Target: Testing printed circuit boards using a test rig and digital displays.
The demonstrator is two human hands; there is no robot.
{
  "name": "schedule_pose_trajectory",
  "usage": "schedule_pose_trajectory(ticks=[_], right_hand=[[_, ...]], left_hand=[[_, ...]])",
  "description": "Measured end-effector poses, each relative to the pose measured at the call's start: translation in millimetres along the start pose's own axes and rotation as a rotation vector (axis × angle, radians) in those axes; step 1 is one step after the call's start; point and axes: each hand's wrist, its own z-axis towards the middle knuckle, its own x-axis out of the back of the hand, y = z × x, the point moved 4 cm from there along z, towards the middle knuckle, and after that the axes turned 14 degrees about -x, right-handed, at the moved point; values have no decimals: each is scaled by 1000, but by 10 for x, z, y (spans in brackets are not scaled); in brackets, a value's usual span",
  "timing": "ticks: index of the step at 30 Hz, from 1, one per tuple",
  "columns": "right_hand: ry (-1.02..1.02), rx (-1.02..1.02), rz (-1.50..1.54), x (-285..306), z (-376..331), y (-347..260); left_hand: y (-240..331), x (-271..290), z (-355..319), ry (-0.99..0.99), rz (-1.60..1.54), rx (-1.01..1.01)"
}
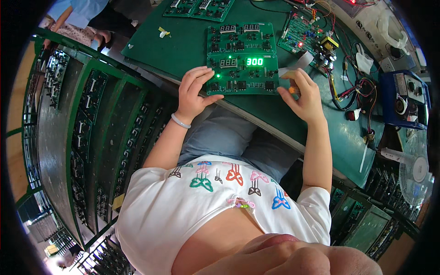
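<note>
A green circuit board panel lies near the table's front edge, its lower half showing a lit green digit display and small green lights. My left hand grips its left corner, fingers on the side edge and thumb along the front edge. By the right edge of the panel, my right hand is curled with the thumb close to the corner. Something small and orange shows between its fingers; its kind is not clear. The panel's upper half carries two unlit digit displays.
A populated green board with a red light and wires lies at the back right. Loose cables run beside a blue-cased instrument. More circuit boards sit at the far edge. Racks of boards stand left; a white fan stands right.
</note>
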Motion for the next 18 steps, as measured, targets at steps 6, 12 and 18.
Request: schedule_pose_trajectory(ticks=[6,12,18], right_hand=[[-6,71,-63,-76,30,-74],[-14,57,-116,-157,14,-44],[13,113,-217,-189,33,-186]], left_hand=[[31,3,10,-20,58,31],[110,-2,119,-98,37,118],[98,-48,109,-176,82,152]])
